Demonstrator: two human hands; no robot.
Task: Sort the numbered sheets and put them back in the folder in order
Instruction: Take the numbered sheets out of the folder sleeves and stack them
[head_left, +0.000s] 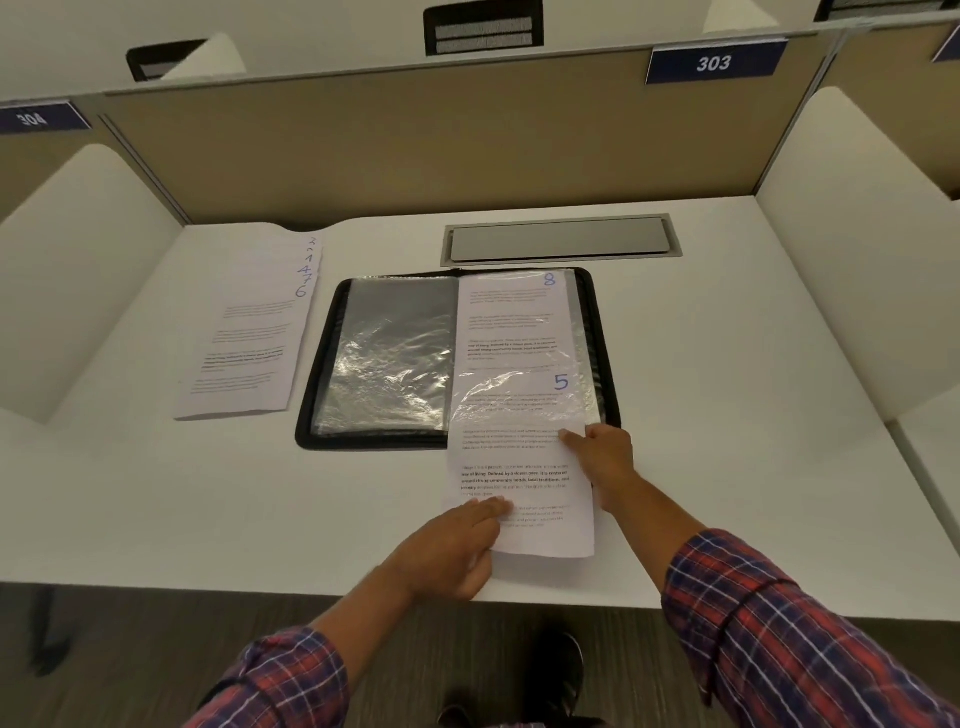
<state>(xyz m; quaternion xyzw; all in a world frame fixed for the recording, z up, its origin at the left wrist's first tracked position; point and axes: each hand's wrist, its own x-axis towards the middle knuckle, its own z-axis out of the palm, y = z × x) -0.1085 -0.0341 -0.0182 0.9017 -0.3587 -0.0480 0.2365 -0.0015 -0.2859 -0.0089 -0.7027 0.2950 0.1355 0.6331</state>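
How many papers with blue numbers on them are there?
7. Five lie fanned in the stack left of the folder, sheet 8 sits in its right sleeve, sheet 5 half out. Others may be hidden.

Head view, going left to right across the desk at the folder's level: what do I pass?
Stack of loose sheets → empty plastic sleeve → sheet numbered 8. The sheet numbered 5 overlaps the 8, so it is left out.

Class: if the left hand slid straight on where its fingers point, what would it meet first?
Resting on sheet 5, the left hand would probably meet the right hand, which holds that sheet's right edge.
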